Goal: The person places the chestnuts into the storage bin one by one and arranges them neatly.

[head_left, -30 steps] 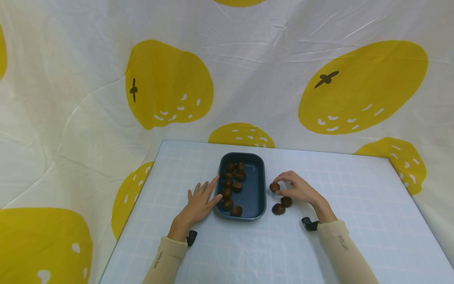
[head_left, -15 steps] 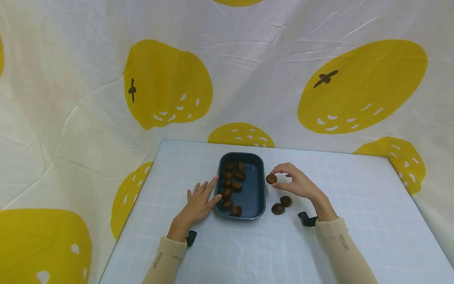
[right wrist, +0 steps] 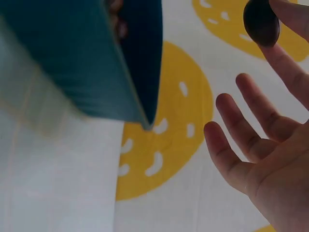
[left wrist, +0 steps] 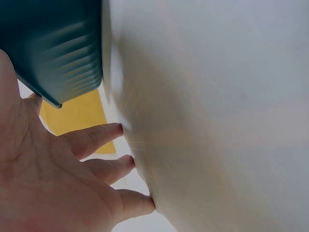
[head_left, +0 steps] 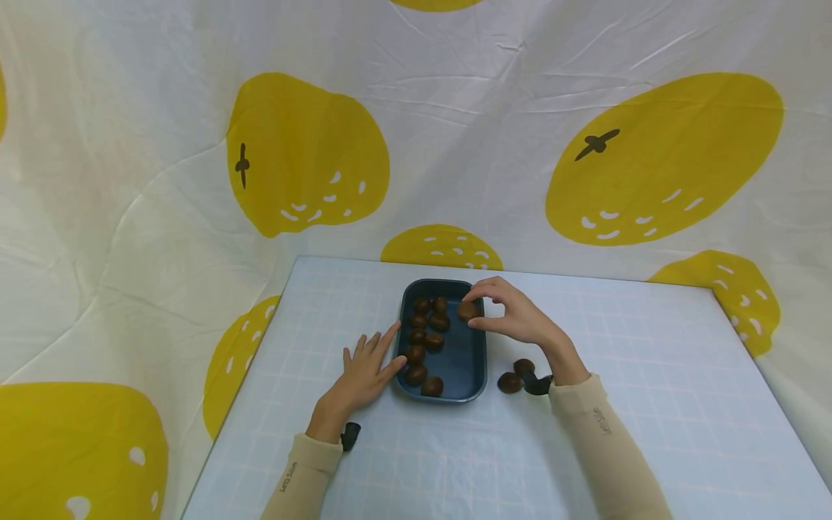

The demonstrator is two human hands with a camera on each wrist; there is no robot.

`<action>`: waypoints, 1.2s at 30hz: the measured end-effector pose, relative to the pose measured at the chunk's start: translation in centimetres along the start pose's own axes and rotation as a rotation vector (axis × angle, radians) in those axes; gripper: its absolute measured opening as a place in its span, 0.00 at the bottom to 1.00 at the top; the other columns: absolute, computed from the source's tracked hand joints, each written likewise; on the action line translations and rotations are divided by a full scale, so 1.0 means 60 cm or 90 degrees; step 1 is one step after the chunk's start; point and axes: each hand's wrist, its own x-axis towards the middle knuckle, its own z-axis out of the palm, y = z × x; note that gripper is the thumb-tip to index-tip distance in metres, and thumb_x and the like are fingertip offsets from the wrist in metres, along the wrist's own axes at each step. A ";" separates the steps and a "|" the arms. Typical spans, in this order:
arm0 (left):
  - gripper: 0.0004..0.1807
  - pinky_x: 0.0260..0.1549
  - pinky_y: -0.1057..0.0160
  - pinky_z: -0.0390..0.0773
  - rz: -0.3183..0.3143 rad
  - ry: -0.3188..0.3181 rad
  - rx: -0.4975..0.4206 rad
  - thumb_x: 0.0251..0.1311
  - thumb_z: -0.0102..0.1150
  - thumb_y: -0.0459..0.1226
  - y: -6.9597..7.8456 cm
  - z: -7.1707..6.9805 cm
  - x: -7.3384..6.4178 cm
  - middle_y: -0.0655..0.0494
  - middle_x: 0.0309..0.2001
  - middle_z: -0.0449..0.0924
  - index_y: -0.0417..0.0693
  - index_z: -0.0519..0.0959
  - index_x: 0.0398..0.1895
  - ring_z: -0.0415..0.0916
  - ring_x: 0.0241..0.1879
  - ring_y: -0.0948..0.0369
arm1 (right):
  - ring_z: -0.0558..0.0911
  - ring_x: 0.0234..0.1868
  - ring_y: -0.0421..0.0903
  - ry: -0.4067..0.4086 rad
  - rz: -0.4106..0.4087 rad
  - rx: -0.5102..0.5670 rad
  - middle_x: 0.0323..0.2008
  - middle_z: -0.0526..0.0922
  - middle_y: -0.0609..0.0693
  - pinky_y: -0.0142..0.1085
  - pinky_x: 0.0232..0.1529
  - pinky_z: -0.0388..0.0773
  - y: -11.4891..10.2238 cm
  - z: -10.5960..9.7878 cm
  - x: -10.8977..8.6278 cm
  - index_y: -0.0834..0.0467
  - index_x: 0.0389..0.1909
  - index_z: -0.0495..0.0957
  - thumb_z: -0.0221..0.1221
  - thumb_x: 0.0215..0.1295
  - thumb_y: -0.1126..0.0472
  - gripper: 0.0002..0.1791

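Observation:
My right hand [head_left: 520,314] pinches a glossy brown chestnut [head_left: 466,311] between thumb and index finger, over the far right part of a dark blue rectangular tray [head_left: 464,365]. In the right wrist view the same chestnut [right wrist: 261,22] shows as a dark oval at the fingertips, the other fingers extended free. Several chestnuts [head_left: 434,341] lie along the left side inside the tray, with one at its near end. Fingers spread, my left hand [head_left: 364,372] touches the tray's left rim with index finger and thumb. Its other fingertips rest on the table in the left wrist view.
Two more chestnuts, a nearer one [head_left: 510,382] and a farther one [head_left: 523,367], lie on the table right of the tray, beside the right wrist's black camera mount [head_left: 538,384]. A pale checked cloth covers the table [head_left: 442,462]. Behind hangs a white curtain [head_left: 468,159] with yellow fruit prints.
The right hand has picked up the chestnut from the table and carried it left and away, over the tray's right rim. The left hand has stayed in place.

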 end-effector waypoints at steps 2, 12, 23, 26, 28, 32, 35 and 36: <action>0.38 0.63 0.26 0.31 -0.001 0.001 0.001 0.72 0.38 0.65 0.000 0.000 0.000 0.40 0.77 0.50 0.80 0.39 0.80 0.36 0.75 0.34 | 0.69 0.61 0.49 -0.003 -0.013 0.011 0.59 0.73 0.50 0.61 0.60 0.65 -0.008 0.007 0.013 0.51 0.54 0.82 0.71 0.61 0.57 0.19; 0.38 0.63 0.25 0.30 -0.002 -0.006 0.004 0.71 0.36 0.67 -0.001 -0.001 0.004 0.41 0.77 0.50 0.81 0.38 0.79 0.36 0.75 0.34 | 0.72 0.59 0.48 -0.058 -0.108 -0.020 0.56 0.78 0.49 0.51 0.61 0.68 -0.012 0.059 0.072 0.56 0.54 0.83 0.71 0.61 0.60 0.19; 0.38 0.63 0.25 0.30 -0.005 -0.012 0.008 0.71 0.35 0.67 -0.001 -0.002 0.006 0.41 0.77 0.49 0.81 0.38 0.79 0.36 0.75 0.35 | 0.72 0.56 0.51 -0.189 -0.070 -0.142 0.54 0.78 0.52 0.48 0.56 0.72 -0.007 0.095 0.095 0.55 0.51 0.85 0.70 0.61 0.59 0.17; 0.38 0.63 0.25 0.30 -0.005 -0.012 0.009 0.71 0.35 0.67 0.000 -0.003 0.005 0.41 0.77 0.50 0.81 0.38 0.79 0.36 0.75 0.35 | 0.72 0.56 0.51 -0.225 -0.042 -0.184 0.54 0.77 0.52 0.48 0.54 0.72 -0.005 0.101 0.097 0.51 0.49 0.85 0.71 0.60 0.57 0.16; 0.38 0.63 0.25 0.31 0.000 -0.009 0.008 0.72 0.36 0.66 0.000 -0.003 0.004 0.40 0.77 0.50 0.79 0.39 0.80 0.37 0.75 0.34 | 0.71 0.55 0.51 -0.244 -0.020 -0.213 0.55 0.76 0.52 0.50 0.53 0.72 -0.003 0.106 0.097 0.49 0.49 0.86 0.72 0.59 0.56 0.16; 0.38 0.62 0.24 0.32 0.007 0.000 0.005 0.73 0.38 0.64 0.000 -0.001 0.002 0.39 0.77 0.51 0.77 0.40 0.81 0.37 0.75 0.33 | 0.71 0.52 0.50 -0.274 0.013 -0.257 0.54 0.75 0.51 0.54 0.51 0.71 -0.003 0.117 0.096 0.45 0.48 0.86 0.73 0.57 0.55 0.17; 0.38 0.62 0.24 0.32 0.009 0.007 0.004 0.73 0.38 0.64 -0.002 0.000 0.002 0.39 0.77 0.51 0.76 0.41 0.81 0.38 0.75 0.33 | 0.70 0.49 0.49 -0.289 0.020 -0.285 0.49 0.75 0.50 0.53 0.49 0.71 -0.005 0.121 0.096 0.44 0.47 0.86 0.74 0.55 0.54 0.17; 0.37 0.62 0.24 0.32 0.010 0.009 0.003 0.73 0.38 0.64 -0.003 0.001 0.002 0.39 0.77 0.52 0.76 0.41 0.81 0.38 0.75 0.33 | 0.70 0.47 0.49 -0.293 0.022 -0.293 0.48 0.75 0.49 0.52 0.48 0.72 -0.006 0.122 0.096 0.44 0.46 0.87 0.74 0.55 0.54 0.17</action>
